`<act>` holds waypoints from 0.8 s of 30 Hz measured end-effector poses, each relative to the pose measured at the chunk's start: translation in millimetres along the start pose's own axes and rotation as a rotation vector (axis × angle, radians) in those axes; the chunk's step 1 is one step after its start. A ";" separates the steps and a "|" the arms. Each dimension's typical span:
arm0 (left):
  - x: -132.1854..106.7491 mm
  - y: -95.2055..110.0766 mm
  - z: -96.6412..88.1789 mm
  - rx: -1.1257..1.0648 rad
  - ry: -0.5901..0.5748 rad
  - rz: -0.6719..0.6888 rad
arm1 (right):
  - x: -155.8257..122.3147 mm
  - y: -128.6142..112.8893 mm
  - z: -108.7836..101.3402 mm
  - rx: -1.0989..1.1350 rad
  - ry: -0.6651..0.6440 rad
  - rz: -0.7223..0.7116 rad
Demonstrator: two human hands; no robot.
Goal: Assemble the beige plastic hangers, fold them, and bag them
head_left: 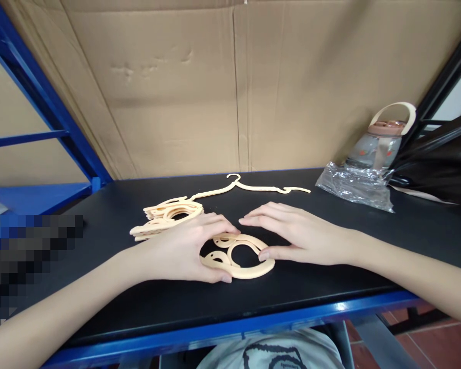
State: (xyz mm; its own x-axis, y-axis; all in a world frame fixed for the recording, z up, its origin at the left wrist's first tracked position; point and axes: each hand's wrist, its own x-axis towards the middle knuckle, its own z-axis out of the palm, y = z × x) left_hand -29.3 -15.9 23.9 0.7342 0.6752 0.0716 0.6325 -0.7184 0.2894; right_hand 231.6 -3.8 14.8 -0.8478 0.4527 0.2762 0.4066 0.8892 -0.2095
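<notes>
A cream plastic folding hanger (243, 259), folded into a ring shape, lies on the black table top (330, 277) near the front edge. My left hand (184, 251) curls around its left side, thumb below and fingers above. My right hand (299, 236) presses on its right side, thumb against the rim and fingers laid flat over the top. Just behind my left hand is a stack of several folded cream hangers (165, 218). One unfolded cream hanger (249, 188) lies spread out farther back.
A clear plastic bag (353, 185) and a water bottle with a cream strap (382, 141) sit at the back right beside a black bag (441, 159). Cardboard (234, 87) lines the back. Blue shelf frame (42, 97) stands at left.
</notes>
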 end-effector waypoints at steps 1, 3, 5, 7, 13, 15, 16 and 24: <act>0.1 0.5 0.7 0.017 0.009 0.011 | 0.1 0.7 -1.1 -0.012 0.013 0.006; 0.2 0.8 1.4 0.046 0.030 0.031 | 0.0 3.0 -2.7 -0.036 0.038 0.021; -0.1 -0.1 -0.2 0.070 0.049 0.033 | -0.6 5.4 -3.5 -0.058 0.064 0.033; -1.6 -2.5 -5.7 0.101 0.084 0.024 | -1.3 6.7 -3.9 -0.077 0.097 0.038; -15.1 -19.3 -45.2 0.244 0.309 -0.072 | -2.8 5.8 -6.0 -0.110 0.137 0.051; -20.7 -29.6 -59.3 0.263 0.330 -0.168 | -3.2 6.4 -6.2 -0.121 0.132 0.053; -23.2 -35.6 -65.2 0.259 0.310 -0.218 | -3.2 7.1 -6.0 -0.124 0.128 0.052; -33.8 -65.1 -80.6 0.150 0.123 -0.639 | -2.1 9.7 -3.9 -0.122 0.033 0.053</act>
State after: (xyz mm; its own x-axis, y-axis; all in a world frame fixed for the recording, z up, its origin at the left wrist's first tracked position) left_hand -115.1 21.5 79.6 0.1755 0.9836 0.0412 0.9678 -0.1800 0.1759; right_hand 238.6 4.1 15.8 -0.8132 0.4991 0.2992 0.4903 0.8646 -0.1096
